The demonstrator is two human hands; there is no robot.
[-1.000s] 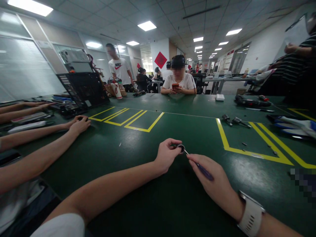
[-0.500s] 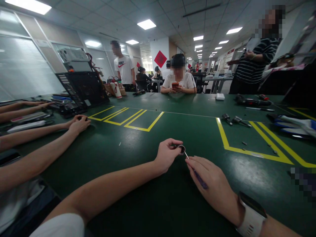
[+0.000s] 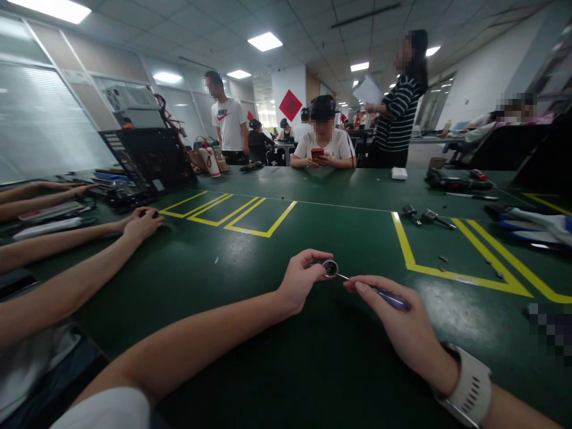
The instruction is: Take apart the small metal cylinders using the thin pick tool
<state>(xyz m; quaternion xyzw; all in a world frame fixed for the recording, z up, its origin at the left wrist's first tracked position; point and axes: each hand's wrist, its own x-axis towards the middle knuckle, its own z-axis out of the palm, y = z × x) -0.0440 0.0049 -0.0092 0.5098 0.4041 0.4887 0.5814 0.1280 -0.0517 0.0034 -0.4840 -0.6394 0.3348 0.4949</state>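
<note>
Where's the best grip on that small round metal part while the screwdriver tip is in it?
Likely by its rim, from the left. The round metal part faces the screwdriver, whose tip enters from the right, so only the edge and far side are free. The left hand already pinches it that way; the right hand holds the purple handle.

A large open-plan room stretches back under a white tiled drop ceiling point(image 3: 313, 24) set with rectangular panel lights point(image 3: 265, 41) that recede in rows toward the far end. Along the left side runs a wall of frosted glass partitions point(image 3: 40, 125) in pale frames. A white pillar point(image 3: 289, 98) at the back carries a red diamond-shaped paper decoration point(image 3: 290, 105). The wide dark green counter point(image 3: 250, 250) is marked with yellow tape rectangles point(image 3: 241, 215). More long tables point(image 3: 429, 140) stand farther back on the right, before a plain white wall point(image 3: 482, 83).
</note>
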